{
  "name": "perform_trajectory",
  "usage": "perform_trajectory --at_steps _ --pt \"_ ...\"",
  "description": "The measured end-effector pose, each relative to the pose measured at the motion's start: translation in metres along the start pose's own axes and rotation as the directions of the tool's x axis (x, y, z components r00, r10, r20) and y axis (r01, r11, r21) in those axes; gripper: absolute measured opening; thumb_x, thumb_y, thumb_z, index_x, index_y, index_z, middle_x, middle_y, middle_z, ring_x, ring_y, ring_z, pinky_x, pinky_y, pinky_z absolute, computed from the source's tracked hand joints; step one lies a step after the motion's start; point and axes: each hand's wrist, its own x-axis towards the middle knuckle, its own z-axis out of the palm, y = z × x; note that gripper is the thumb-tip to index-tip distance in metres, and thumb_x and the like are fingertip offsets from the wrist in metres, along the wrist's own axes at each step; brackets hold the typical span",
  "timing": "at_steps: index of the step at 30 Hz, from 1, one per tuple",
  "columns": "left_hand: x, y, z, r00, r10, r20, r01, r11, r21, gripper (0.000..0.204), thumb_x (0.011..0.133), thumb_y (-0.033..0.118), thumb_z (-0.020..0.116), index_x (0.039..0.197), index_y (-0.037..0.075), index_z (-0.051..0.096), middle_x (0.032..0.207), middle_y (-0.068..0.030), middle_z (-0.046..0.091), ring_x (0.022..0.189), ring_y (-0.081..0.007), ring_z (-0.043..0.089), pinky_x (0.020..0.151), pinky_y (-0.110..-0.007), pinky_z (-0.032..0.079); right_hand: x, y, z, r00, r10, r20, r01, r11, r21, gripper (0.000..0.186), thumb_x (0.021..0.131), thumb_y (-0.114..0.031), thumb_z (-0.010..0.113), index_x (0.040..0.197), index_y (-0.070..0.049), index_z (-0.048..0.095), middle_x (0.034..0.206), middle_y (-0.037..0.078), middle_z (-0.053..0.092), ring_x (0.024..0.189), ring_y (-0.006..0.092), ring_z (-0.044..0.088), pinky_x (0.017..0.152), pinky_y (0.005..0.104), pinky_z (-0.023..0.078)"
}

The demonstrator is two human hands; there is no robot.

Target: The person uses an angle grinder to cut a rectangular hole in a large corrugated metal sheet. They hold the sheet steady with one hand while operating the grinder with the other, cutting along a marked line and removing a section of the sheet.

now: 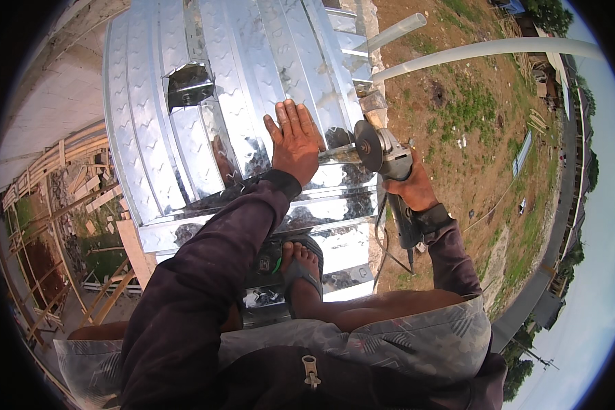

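Shiny corrugated metal decking (239, 75) spreads out in front of me. My left hand (295, 145) lies flat on it, fingers stretched forward and holding nothing. At the sheet's right edge, my right hand (414, 183) is wrapped round an angle grinder (393, 156). The grinder's dark cutting disc (368, 145) stands upright beside the metal edge, just right of a narrow seam; I cannot tell whether the disc touches the metal. Whether it spins cannot be made out. Its dark body (406, 225) and cord hang down below my right hand.
A ragged hole (190, 86) opens in the decking at the left. My sandalled foot (302, 266) rests on the metal nearer me. Two pale pipes (485, 53) jut out at the upper right, above grassy ground far below. Timber framing (55, 225) stands lower left.
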Motion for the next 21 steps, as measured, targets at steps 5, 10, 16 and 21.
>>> perform_trajectory --at_steps 5,10,16,21 --pt "0.001 0.002 -0.002 1.000 0.005 -0.007 -0.005 1.000 -0.013 0.068 0.091 0.009 0.048 0.146 -0.022 0.026 0.152 -0.0473 0.023 0.145 -0.0624 0.016 0.113 -0.077 0.006 0.002 0.016 -0.004 0.999 -0.033 -0.004 0.033 0.997 0.069 0.091 0.072 0.000 0.079 0.148 0.000 0.030 0.124 0.011 0.059 0.112 0.0213 0.058 0.099 0.0335 0.049" --pt "0.000 0.001 -0.002 1.000 0.004 -0.019 -0.005 0.999 -0.034 0.069 0.090 0.010 0.048 0.147 -0.022 0.026 0.152 -0.0474 0.023 0.145 -0.0623 0.016 0.113 -0.077 0.006 0.004 0.018 -0.004 0.999 -0.041 -0.009 0.041 0.999 0.030 0.089 0.071 0.000 0.080 0.147 -0.001 0.033 0.124 0.011 0.059 0.111 0.0210 0.058 0.098 0.0333 0.049" --pt "-0.002 -0.002 0.008 1.000 -0.004 -0.016 0.003 1.000 -0.030 0.070 0.088 0.009 0.047 0.148 -0.021 0.025 0.152 -0.0467 0.022 0.146 -0.0618 0.016 0.113 -0.076 0.006 0.001 0.004 -0.005 0.993 -0.094 -0.068 0.100 0.992 0.082 0.085 0.072 0.003 0.078 0.146 -0.002 0.035 0.123 0.009 0.059 0.109 0.0195 0.059 0.096 0.0339 0.049" --pt "-0.002 -0.003 0.011 1.000 -0.008 0.003 0.008 1.000 -0.015 0.070 0.089 0.009 0.047 0.148 -0.021 0.025 0.153 -0.0455 0.023 0.146 -0.0612 0.015 0.114 -0.075 0.004 -0.001 -0.001 -0.009 0.995 -0.078 -0.057 0.080 0.996 0.027 0.084 0.072 0.003 0.077 0.145 -0.002 0.035 0.123 0.009 0.058 0.110 0.0188 0.058 0.095 0.0329 0.049"
